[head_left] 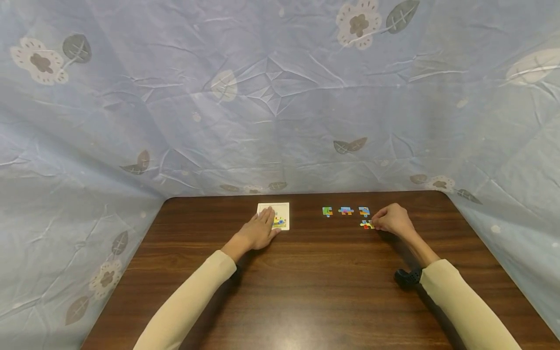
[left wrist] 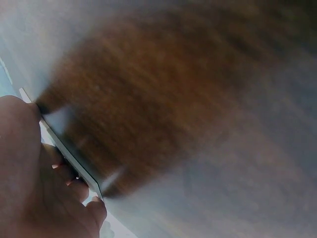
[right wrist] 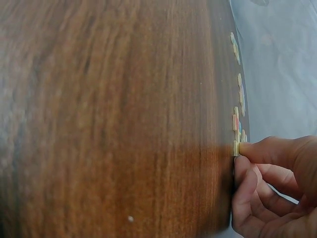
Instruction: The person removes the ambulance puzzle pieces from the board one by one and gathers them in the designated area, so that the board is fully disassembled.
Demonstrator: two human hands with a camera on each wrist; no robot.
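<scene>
My left hand (head_left: 259,230) lies over a cream square puzzle board (head_left: 284,208), fingers straight across its left part. A printed picture shows on the uncovered right side. In the left wrist view the board's edge (left wrist: 74,161) runs beside the thumb and fingers (left wrist: 69,173). On the right, my right hand (head_left: 394,219) pinches the edge of a yellow and red jigsaw piece (head_left: 366,224) low over the table. The right wrist view has thumb and fingertips at the end of that piece (right wrist: 236,124), the other fingers curled under.
Three more jigsaw pieces lie in a row near the back edge: a green one (head_left: 327,211), a blue and pink one (head_left: 346,210) and a blue one (head_left: 364,211). A patterned cloth (head_left: 280,160) hangs around the brown wooden table (head_left: 280,287). A black band (head_left: 407,278) is at the right wrist.
</scene>
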